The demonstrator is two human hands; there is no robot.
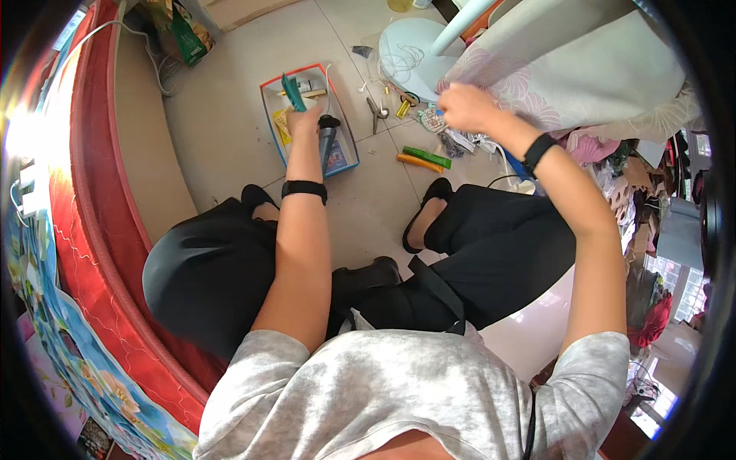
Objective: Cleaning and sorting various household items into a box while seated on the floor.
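My left hand (305,119) is over a shallow cardboard box (348,145) with red and blue edges, gripping a flat teal packet or case (292,93). Beside that hand, a dark grey cylindrical tube with a black top (328,138) lies inside the box. A yellow packet (282,125) and a small bottle (305,86) are also in it. My right hand (468,108), slightly blurred, has its fingers curled above a round patterned item (430,119). Something small and blue shows at its fingertips; whether it is held is unclear.
Green and orange tubes (426,157) lie on the tiled floor (368,213) near a dark clip-like tool (376,115) and a gold-coloured item (403,109). A pale round stand base (402,46) with a pole and a hanging cloth (552,75) border the right side. Red bedding (109,230) borders the left.
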